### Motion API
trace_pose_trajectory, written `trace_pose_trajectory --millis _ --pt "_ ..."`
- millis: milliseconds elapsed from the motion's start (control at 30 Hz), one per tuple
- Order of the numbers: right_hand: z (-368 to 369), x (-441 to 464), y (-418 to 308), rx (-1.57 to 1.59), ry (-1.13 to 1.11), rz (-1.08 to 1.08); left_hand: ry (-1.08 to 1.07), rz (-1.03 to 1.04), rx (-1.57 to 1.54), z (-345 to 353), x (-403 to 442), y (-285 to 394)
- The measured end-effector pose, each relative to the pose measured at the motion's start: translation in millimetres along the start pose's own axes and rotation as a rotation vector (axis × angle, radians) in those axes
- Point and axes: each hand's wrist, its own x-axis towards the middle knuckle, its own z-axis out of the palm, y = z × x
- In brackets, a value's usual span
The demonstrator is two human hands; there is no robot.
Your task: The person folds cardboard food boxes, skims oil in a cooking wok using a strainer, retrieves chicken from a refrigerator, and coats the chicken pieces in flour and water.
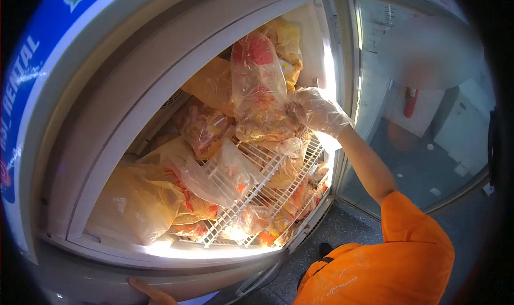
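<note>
My right hand (321, 112), in a clear plastic glove, reaches into the lit freezer. Its fingers are curled against the side of a clear plastic bag of raw meat pieces (262, 99) and look closed on it, though the fingertips are partly hidden. The bag has a red patch near its top and lies over other bags above a white wire rack (243, 203). My left hand (150, 291) is only partly in view at the bottom. One extended digit rests against the freezer's lower front edge (107, 270), with nothing seen in it.
More bagged food fills the freezer, with a large yellowish bag (134, 203) at lower left and a whitish bag (230, 171) on the rack. A glass door (407, 128) stands at the right, with a blurred figure in it. Speckled floor (342, 224) shows below.
</note>
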Motion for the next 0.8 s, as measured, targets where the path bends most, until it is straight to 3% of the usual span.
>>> trace_pose_trajectory --millis 33,167,267,333,367,433,533,667,700,767,800 --pt "-4 0 -7 0.084 -0.132 0.136 0.011 0.011 0.000 2 0 -3" --pt "6 0 -5 0.061 -0.015 0.007 0.017 0.056 0.074 -1 1 -4" --pt "1 7 -42 0.527 -0.107 0.309 0.042 0.044 0.069 1 -3 -9" --pt "22 9 -32 0.441 -0.080 0.113 0.020 0.049 0.066 -1 -3 -17" --pt "6 13 -50 0.454 -0.143 0.177 0.014 0.041 0.024 1 -3 -20" --pt "-5 12 -75 0.084 0.156 -0.002 0.018 0.065 0.076 1 -2 -22" --pt "-9 12 -136 0.421 0.215 -0.048 -0.009 0.026 0.036 0 -3 -22" --pt "17 10 -203 0.390 -0.224 -0.478 -0.008 0.035 0.034 -1 -3 -23" --pt "28 14 -210 0.623 -0.447 -0.233 -0.009 0.039 0.020 0 -2 -23" --pt "37 19 -206 0.473 -0.586 -0.250 -0.004 0.043 0.006 0 -1 -23" --pt "37 25 -195 0.276 -0.550 -0.391 -0.011 0.038 -0.013 0 -1 -23"
